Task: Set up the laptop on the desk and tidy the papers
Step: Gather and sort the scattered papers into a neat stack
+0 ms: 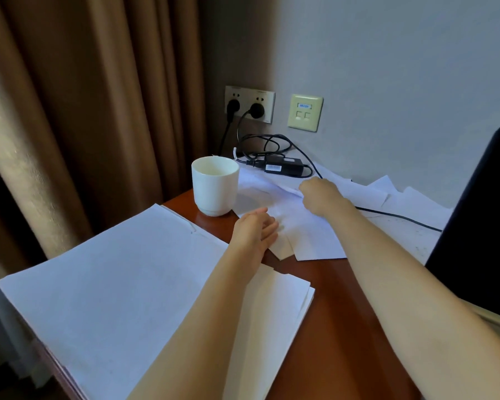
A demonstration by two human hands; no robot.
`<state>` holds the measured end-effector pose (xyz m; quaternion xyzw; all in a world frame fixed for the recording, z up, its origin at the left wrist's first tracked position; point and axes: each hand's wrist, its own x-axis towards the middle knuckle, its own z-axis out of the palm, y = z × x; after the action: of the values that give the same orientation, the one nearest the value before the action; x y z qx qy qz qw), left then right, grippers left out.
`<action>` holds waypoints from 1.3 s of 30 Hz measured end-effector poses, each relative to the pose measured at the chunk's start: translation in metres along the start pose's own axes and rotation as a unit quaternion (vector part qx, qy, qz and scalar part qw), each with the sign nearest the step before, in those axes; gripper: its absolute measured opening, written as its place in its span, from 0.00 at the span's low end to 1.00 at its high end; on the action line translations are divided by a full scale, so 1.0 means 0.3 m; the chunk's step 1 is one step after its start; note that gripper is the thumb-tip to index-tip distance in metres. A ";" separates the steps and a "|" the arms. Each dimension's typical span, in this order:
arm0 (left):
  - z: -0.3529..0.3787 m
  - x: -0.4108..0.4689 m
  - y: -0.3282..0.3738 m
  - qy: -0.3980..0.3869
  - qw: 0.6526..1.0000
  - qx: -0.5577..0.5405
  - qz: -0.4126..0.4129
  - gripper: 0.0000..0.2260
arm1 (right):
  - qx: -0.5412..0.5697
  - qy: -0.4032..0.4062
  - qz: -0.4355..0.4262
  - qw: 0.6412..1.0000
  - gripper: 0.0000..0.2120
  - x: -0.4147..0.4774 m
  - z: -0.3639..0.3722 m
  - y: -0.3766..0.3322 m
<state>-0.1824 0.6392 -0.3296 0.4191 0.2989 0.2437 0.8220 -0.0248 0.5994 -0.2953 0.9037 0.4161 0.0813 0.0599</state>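
Papers [309,226] found loose at far side of desk [329,298], some under charger [285,166] and cable [399,216]. Noted right hand [319,197] pinching edge of one sheet [283,188], left hand [254,230] open, fingers relaxed, over sheets. Judged best to draw sheet out slowly, clear of cup [215,186], toward stack [113,284].

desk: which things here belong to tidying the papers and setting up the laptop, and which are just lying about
Part of the job:
loose sheets, one pinched by the right hand
left hand, open beside them
stacked papers
power adapter and its cable

Just lying about:
white cup
wall sockets
curtain
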 end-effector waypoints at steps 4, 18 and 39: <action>0.000 -0.004 0.001 -0.006 1.000 0.008 0.002 0.15 | -0.003 0.065 0.029 0.997 0.13 -0.001 -0.016 0.019; 0.003 -0.018 0.009 -0.007 1.000 0.002 -0.007 0.15 | 0.091 0.145 0.113 0.979 0.17 0.005 -0.137 0.021; 0.001 -0.036 0.023 -0.034 0.999 0.002 -0.021 0.16 | 0.094 0.182 0.136 0.969 0.09 -0.060 -0.349 0.043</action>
<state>-0.1910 0.6357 -0.3205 0.4223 0.2804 0.2115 0.8357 -0.0473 0.5815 -0.1922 0.9233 0.2991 0.2123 -0.1141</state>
